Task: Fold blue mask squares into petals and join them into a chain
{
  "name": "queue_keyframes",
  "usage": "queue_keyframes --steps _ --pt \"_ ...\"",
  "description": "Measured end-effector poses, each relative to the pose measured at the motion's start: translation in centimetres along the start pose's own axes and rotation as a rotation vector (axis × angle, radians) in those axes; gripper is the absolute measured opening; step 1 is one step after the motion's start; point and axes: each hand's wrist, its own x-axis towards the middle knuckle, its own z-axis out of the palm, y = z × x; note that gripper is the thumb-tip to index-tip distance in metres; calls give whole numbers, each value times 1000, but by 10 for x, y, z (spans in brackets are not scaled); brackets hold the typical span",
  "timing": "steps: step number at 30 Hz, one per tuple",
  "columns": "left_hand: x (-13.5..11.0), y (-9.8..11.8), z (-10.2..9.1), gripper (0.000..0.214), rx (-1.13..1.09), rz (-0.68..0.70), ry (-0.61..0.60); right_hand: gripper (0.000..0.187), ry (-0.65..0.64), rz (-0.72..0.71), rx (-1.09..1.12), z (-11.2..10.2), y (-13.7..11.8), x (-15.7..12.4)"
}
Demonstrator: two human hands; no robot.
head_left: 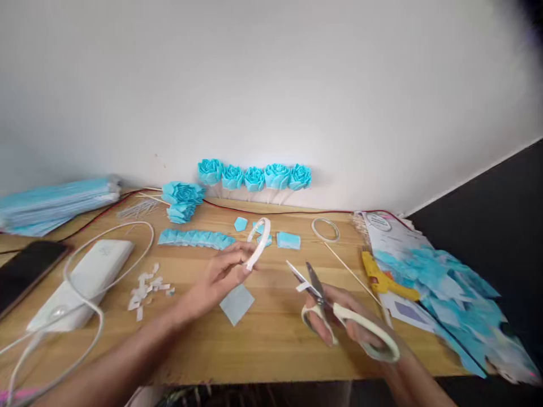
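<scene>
My left hand pinches a roll of white tape upright between thumb and fingers, above the wooden table. My right hand has its fingers through the cream handles of a pair of scissors, whose blades stand apart and point up and left. A short white piece of tape clings to one blade. Below my left hand lies a pale blue square of fabric. Behind it are a row of overlapping blue folded pieces, a blue pentagon piece and a small blue stack.
Blue fabric roses on sticks lean at the wall; more roses lie left. White scraps, a white power bank with cable, a phone and masks are left. A tape ring, yellow glue gun and blue scraps are right.
</scene>
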Motion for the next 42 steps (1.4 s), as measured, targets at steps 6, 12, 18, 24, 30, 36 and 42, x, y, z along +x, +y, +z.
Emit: queue_keyframes --steps 6,12,18,24,30,36,42 --pt "-1 3 -1 39 -4 13 -63 63 31 149 -89 9 -7 2" --pt "0 -1 1 39 -37 46 -105 67 -16 200 -95 14 -14 16" --pt "-1 -1 2 34 -28 35 -122 64 -89 151 -22 16 -9 29" --pt "-1 -2 2 36 -14 12 -100 66 -125 70 30 14 -8 37" --pt "-1 -4 3 35 -12 5 -96 62 -111 121 117 13 -7 40" --pt "-1 -3 4 38 8 -17 -85 60 -42 147 162 16 -9 41" --pt "-1 -2 4 38 5 -17 -82 53 -8 216 178 20 -14 38"
